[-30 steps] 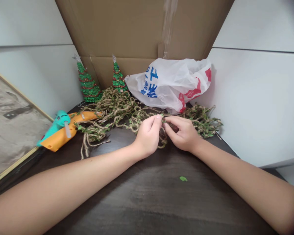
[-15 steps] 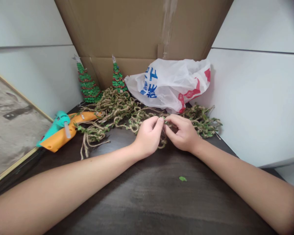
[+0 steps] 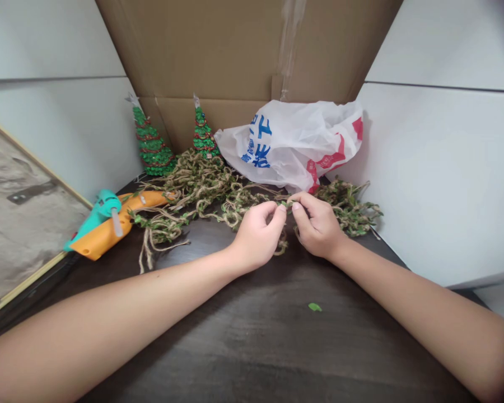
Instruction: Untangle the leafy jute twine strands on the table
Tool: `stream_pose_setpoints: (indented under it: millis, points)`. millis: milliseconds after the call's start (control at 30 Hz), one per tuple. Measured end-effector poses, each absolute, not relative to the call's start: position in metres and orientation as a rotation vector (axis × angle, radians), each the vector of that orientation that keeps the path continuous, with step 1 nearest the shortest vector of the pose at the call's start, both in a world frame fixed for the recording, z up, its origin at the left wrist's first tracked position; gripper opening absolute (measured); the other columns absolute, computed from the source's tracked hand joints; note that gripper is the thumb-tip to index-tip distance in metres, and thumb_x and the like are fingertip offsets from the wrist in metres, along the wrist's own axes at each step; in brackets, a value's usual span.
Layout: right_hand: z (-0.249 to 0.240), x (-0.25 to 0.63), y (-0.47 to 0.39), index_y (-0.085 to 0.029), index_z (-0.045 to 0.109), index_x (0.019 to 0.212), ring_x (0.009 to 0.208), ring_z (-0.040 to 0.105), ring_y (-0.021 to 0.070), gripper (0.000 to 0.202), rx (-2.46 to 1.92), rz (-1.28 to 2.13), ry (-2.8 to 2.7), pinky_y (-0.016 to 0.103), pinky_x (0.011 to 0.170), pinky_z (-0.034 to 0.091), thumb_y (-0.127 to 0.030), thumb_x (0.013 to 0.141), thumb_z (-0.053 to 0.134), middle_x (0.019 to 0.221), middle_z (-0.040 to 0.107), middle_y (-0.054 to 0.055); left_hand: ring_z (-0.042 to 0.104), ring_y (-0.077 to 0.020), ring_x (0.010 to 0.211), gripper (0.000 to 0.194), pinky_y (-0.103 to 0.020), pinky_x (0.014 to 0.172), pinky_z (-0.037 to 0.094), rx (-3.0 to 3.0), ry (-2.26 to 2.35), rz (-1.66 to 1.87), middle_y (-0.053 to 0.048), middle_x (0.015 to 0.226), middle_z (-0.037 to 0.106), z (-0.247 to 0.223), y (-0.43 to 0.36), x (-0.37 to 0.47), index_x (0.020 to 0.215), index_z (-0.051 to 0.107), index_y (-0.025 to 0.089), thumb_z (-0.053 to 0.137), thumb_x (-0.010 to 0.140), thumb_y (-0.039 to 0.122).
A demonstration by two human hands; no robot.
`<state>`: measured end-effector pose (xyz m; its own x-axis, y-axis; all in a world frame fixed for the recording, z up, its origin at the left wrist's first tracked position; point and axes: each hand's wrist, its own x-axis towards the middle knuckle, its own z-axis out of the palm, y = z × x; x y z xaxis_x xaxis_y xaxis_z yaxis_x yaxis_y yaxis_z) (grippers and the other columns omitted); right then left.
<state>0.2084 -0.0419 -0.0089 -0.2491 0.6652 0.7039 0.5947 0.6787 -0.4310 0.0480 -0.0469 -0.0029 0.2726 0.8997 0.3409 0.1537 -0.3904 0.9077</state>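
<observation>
My left hand pinches a leafy twine strand near the middle of the view. Just to its right, my right hand has thumb and finger closed on the same strand, a short green stretch of which shows between the fingertips. Part of the twine hangs in a loop below my left hand. Behind the hands lies a tangled heap of twine with small green leaves. Another leafy bunch sits to the right of my right hand. One loose green leaf lies on the dark table.
A teal and orange glue gun rests at the left. Two small green trees stand behind the heap, near a crumpled white plastic bag. Cardboard closes off the back, and white panels flank both sides.
My right thumb has shifted up to meet the index finger on the strand. Both hands appear slightly farther right, with a little more of the green strand showing between them.
</observation>
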Motion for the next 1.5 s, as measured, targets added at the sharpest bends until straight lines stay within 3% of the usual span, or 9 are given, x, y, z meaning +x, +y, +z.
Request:
stream_pose_setpoints:
  millis: [267, 433, 500, 567, 667, 833, 1100, 1267, 1500]
  points:
    - [-0.0104, 0.2093, -0.0428, -0.021, 0.055, 0.089, 0.064, 0.056, 0.0156, 0.017, -0.966, 0.187, -1.841, 0.030, 0.064, 0.043, -0.026, 0.099, 0.042, 0.072, 0.058, 0.000, 0.037, -0.0093, 0.055, 0.040, -0.026, 0.054, 0.028, 1.806, 0.953, 1.089, 0.005, 0.055, 0.040, -0.0030, -0.0479, 0.0481, 0.060, 0.038, 0.018, 0.048, 0.096, 0.032]
    - [-0.0093, 0.2094, -0.0433, -0.021, 0.055, 0.089, 0.064, 0.056, 0.0152, 0.019, -0.954, 0.228, -1.862, 0.030, 0.064, 0.043, -0.026, 0.100, 0.041, 0.072, 0.058, 0.000, 0.044, -0.0115, 0.061, 0.033, -0.027, 0.060, 0.034, 1.872, 1.000, 1.074, 0.003, 0.061, 0.047, -0.0042, -0.0459, 0.0481, 0.065, 0.044, 0.018, 0.046, 0.096, 0.028]
    - [-0.0077, 0.2092, -0.0440, -0.020, 0.055, 0.086, 0.064, 0.057, 0.0151, 0.020, -0.944, 0.235, -1.897, 0.029, 0.064, 0.043, -0.026, 0.099, 0.041, 0.072, 0.059, 0.000, 0.052, -0.0136, 0.070, 0.021, -0.029, 0.067, 0.041, 1.858, 1.009, 1.134, 0.000, 0.072, 0.057, -0.0058, -0.0450, 0.0485, 0.076, 0.052, 0.018, 0.046, 0.095, 0.023]
    - [-0.0066, 0.2089, -0.0442, -0.020, 0.056, 0.084, 0.065, 0.057, 0.0152, 0.021, -0.950, 0.216, -1.931, 0.029, 0.065, 0.043, -0.025, 0.099, 0.041, 0.072, 0.060, 0.001, 0.060, -0.0171, 0.089, 0.012, -0.032, 0.081, 0.047, 1.831, 0.997, 1.213, -0.005, 0.097, 0.066, -0.0075, -0.0443, 0.0489, 0.098, 0.058, 0.018, 0.049, 0.090, 0.016]
    - [-0.0062, 0.2083, -0.0440, -0.019, 0.057, 0.082, 0.065, 0.057, 0.0153, 0.020, -0.979, 0.165, -1.954, 0.029, 0.065, 0.043, -0.024, 0.096, 0.044, 0.073, 0.061, 0.002, 0.059, -0.0216, 0.115, 0.039, -0.037, 0.101, 0.046, 1.813, 0.951, 1.280, -0.010, 0.125, 0.063, -0.0085, -0.0441, 0.0488, 0.121, 0.055, 0.017, 0.054, 0.082, 0.009]
    - [-0.0067, 0.2077, -0.0443, -0.019, 0.058, 0.080, 0.066, 0.056, 0.0155, 0.020, -0.992, 0.143, -1.990, 0.030, 0.065, 0.043, -0.027, 0.095, 0.047, 0.072, 0.061, 0.002, 0.062, -0.0204, 0.105, 0.018, -0.036, 0.098, 0.047, 1.816, 0.935, 1.251, -0.008, 0.109, 0.069, -0.0058, -0.0438, 0.0478, 0.102, 0.064, 0.016, 0.049, 0.093, 0.019]
    - [-0.0064, 0.2070, -0.0455, -0.020, 0.056, 0.082, 0.066, 0.052, 0.0155, 0.015, -1.027, 0.132, -2.006, 0.031, 0.065, 0.041, -0.028, 0.093, 0.051, 0.073, 0.057, 0.001, 0.062, -0.0172, 0.094, 0.018, -0.031, 0.086, 0.048, 1.766, 0.987, 1.320, -0.006, 0.100, 0.069, -0.0063, -0.0430, 0.0473, 0.099, 0.063, 0.017, 0.045, 0.096, 0.018]
    - [-0.0058, 0.2067, -0.0456, -0.021, 0.052, 0.078, 0.065, 0.049, 0.0156, 0.012, -0.941, 0.042, -1.963, 0.031, 0.063, 0.040, -0.020, 0.090, 0.052, 0.071, 0.051, 0.000, 0.057, -0.0150, 0.080, 0.014, -0.027, 0.073, 0.044, 1.762, 1.009, 1.297, -0.002, 0.083, 0.062, -0.0041, -0.0441, 0.0474, 0.092, 0.060, 0.017, 0.046, 0.094, 0.017]
    - [-0.0060, 0.2068, -0.0442, -0.020, 0.055, 0.083, 0.071, 0.054, 0.0161, 0.014, -0.936, 0.061, -1.947, 0.031, 0.069, 0.044, -0.023, 0.096, 0.049, 0.076, 0.057, 0.002, 0.044, -0.0114, 0.063, 0.021, -0.025, 0.061, 0.034, 1.757, 1.011, 1.175, 0.004, 0.061, 0.047, -0.0030, -0.0459, 0.0474, 0.067, 0.045, 0.018, 0.046, 0.088, 0.018]
